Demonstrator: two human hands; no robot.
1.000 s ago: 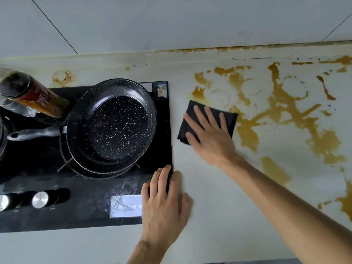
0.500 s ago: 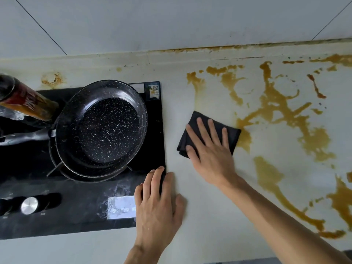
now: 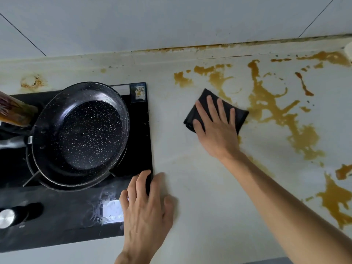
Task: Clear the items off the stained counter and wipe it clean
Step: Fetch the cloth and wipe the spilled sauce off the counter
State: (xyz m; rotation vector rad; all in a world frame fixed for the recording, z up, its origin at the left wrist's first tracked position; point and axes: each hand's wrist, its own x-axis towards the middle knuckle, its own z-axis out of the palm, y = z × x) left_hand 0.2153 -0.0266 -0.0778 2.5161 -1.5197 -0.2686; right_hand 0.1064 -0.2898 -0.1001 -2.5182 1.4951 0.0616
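A pale counter (image 3: 200, 187) carries brown sauce stains (image 3: 270, 109) across its right half. My right hand (image 3: 217, 130) lies flat on a folded black cloth (image 3: 241, 116), fingers spread, pressing it onto the counter at the left edge of the stains. My left hand (image 3: 146, 210) rests palm down on the front right corner of the black stove top (image 3: 137, 149), fingers apart, holding nothing.
A black speckled frying pan (image 3: 82, 134) sits on the stove burner, its handle pointing left. A sauce bottle (image 3: 15, 111) leans at the far left edge. A silver stove knob (image 3: 7, 218) shows at the front left. A tiled wall (image 3: 171, 21) backs the counter.
My right hand has slid the cloth to the right, toward the stains, and the counter left of it looks wiped. The view shifted right slightly. My left hand stayed put.
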